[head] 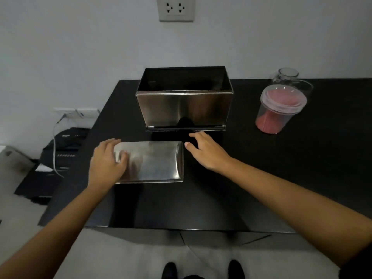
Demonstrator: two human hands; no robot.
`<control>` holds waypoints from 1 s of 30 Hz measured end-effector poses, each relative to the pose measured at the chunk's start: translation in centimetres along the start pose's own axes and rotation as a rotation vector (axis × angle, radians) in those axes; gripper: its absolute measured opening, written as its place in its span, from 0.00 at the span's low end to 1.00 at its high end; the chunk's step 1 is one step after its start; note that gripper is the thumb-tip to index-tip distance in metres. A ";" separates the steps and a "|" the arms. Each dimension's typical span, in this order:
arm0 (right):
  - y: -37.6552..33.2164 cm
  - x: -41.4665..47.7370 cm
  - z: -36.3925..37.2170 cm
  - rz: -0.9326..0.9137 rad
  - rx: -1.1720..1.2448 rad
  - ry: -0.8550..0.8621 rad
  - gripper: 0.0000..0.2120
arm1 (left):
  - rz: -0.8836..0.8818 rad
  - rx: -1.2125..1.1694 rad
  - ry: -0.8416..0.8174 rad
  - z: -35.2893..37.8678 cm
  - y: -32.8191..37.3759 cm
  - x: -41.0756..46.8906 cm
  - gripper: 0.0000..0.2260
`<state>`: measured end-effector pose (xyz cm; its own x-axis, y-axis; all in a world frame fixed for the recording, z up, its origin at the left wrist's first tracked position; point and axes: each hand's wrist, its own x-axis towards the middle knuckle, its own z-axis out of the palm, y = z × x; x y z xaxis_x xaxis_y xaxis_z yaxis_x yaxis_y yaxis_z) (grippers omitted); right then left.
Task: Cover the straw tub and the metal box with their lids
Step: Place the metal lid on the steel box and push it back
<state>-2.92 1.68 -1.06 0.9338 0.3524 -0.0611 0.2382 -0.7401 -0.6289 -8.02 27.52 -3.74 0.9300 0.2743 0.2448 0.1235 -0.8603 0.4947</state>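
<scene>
Now left hand flat on lid edge; right hand open, empty.

Bare table right of the metal lid; metal box blocks behind.

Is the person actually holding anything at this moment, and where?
Nothing is lifted. The left hand rests on the left end of the flat rectangular steel lid; the right hand hovers open beside its right edge.

One metal box, one metal lid, one straw tub (lidded), two hands
</scene>
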 end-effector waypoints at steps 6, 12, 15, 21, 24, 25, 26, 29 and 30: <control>-1.6 -0.3 3.8 0.236 0.096 0.038 0.27 | -0.198 -0.200 -0.153 -0.7 -5.6 2.8 0.21; -2.2 -0.5 6.3 0.365 0.052 -0.003 0.28 | -0.280 -0.350 -0.220 0.0 -7.4 3.2 0.23; -2.4 -0.2 7.2 0.372 0.028 -0.008 0.28 | -0.306 -0.430 -0.198 0.5 -7.7 3.2 0.22; -2.8 0.3 9.1 0.434 0.137 0.075 0.29 | -0.371 -0.546 -0.176 1.3 -8.2 2.9 0.19; -3.4 0.5 9.1 0.464 0.262 0.118 0.28 | -0.421 -0.632 -0.162 1.5 -7.5 3.0 0.19; -3.5 0.5 8.9 0.471 0.294 0.123 0.27 | -0.422 -0.657 -0.154 1.6 -7.3 2.9 0.19; -3.6 0.5 8.8 0.476 0.315 0.129 0.27 | -0.419 -0.684 -0.145 1.6 -7.1 2.9 0.19; -3.8 0.4 8.3 0.484 0.351 0.145 0.27 | -0.421 -0.740 -0.124 1.6 -6.8 2.6 0.19; -3.9 0.4 8.2 0.493 0.362 0.150 0.28 | -0.429 -0.744 -0.114 1.7 -6.8 2.6 0.18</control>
<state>-5.70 9.41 -5.01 0.9444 -0.0838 -0.3178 -0.3104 -0.5452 -0.7787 -5.84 33.31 -7.89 0.8889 0.4316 -0.1534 0.2501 -0.1768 0.9519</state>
